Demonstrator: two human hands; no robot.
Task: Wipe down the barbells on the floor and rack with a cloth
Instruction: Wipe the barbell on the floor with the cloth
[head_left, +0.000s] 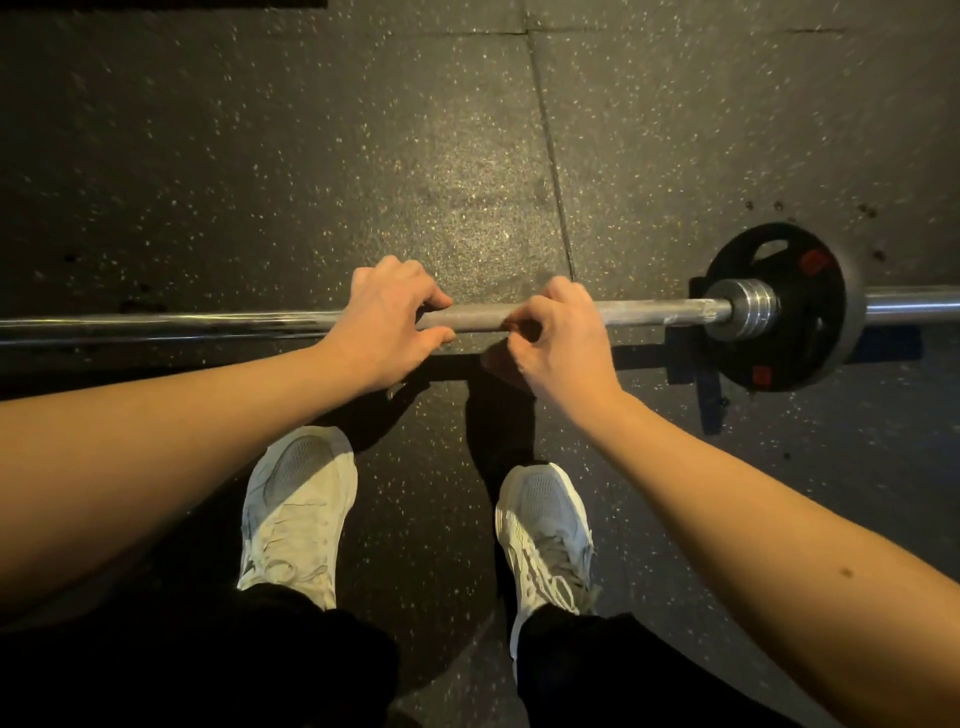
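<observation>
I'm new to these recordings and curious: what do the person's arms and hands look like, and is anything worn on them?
The left forearm and right forearm are bare, with no sleeves in view. The left hand and right hand wear no gloves, and no watch or rings show. The right forearm has one small dark spot.

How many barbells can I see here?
1. The barbell lies across the floor ahead of the shoes, left hand and right hand gripping its middle. Others may lie outside the frame.
</observation>
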